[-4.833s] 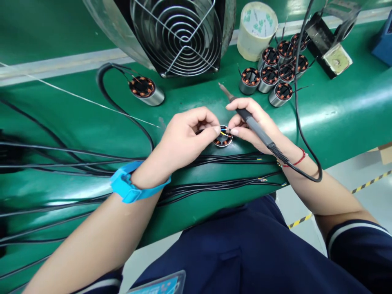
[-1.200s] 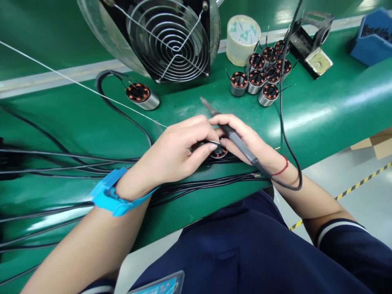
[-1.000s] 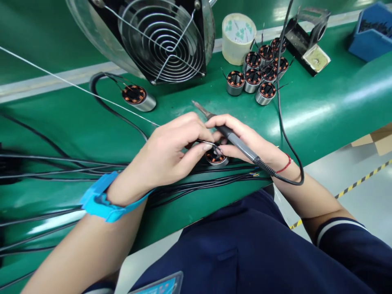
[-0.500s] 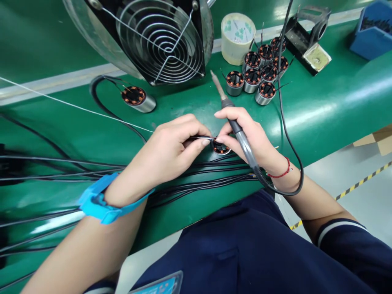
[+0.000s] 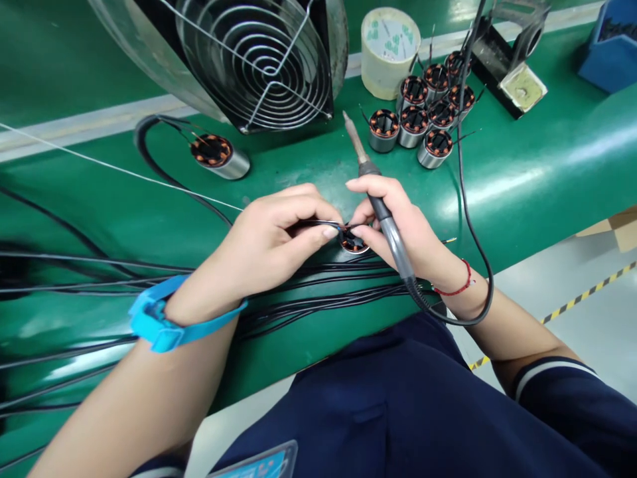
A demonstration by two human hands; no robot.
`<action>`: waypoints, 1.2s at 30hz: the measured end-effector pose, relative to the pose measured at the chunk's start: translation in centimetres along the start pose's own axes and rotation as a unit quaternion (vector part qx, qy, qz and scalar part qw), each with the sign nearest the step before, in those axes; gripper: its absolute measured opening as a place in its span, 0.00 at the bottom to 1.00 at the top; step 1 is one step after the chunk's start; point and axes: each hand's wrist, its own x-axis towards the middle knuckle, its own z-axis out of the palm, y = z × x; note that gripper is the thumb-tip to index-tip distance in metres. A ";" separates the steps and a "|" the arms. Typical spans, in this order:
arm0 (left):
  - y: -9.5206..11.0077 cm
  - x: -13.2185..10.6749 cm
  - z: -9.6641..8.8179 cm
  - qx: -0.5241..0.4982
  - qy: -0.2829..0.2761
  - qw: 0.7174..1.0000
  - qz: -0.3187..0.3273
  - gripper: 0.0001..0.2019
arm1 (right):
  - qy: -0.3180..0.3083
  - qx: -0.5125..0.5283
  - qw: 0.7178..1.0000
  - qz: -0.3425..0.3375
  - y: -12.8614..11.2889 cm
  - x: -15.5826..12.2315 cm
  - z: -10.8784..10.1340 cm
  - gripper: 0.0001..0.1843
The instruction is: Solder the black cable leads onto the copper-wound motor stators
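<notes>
My left hand [image 5: 271, 239] is pinched on a thin black wire [image 5: 318, 224] that runs to a small copper-wound stator [image 5: 352, 243] on the green bench [image 5: 522, 172]. My right hand [image 5: 398, 222] grips a black soldering iron [image 5: 385, 216] with its tip [image 5: 350, 130] pointing up and away from the stator. The thumb and finger of that hand also touch the wire end at the stator. A blue wrist strap [image 5: 164, 318] sits on my left wrist. The stator is mostly hidden between my fingers.
A caged fan [image 5: 253, 60] stands behind my hands, with another stator [image 5: 216, 153] to its left. Several stators [image 5: 423, 113], a tape roll [image 5: 388, 40] and an iron stand [image 5: 517, 66] sit at the back right. Black cables [image 5: 99, 279] lie along the near edge. A thin solder wire [image 5: 124, 172] crosses from the left.
The soldering iron swung from lying low over the stator to tip-up, pointing toward the fan. Both hands stayed at the stator, and the view drifted slightly.
</notes>
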 end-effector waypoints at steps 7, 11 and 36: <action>0.1 0.0 0.1 -0.011 -0.012 0.999 0.036 0.05 | -0.005 -0.057 0.998 0.025 -0.9 0.0 0.2 0.22; 0.1 0.0 -0.1 0.026 -0.023 0.998 0.056 0.06 | 0.005 -0.057 0.998 0.023 -0.3 -0.2 0.6 0.22; -0.2 -0.1 -0.4 0.035 -0.036 0.995 0.081 0.05 | 0.024 -0.014 1.000 -0.014 -0.1 -0.5 0.5 0.18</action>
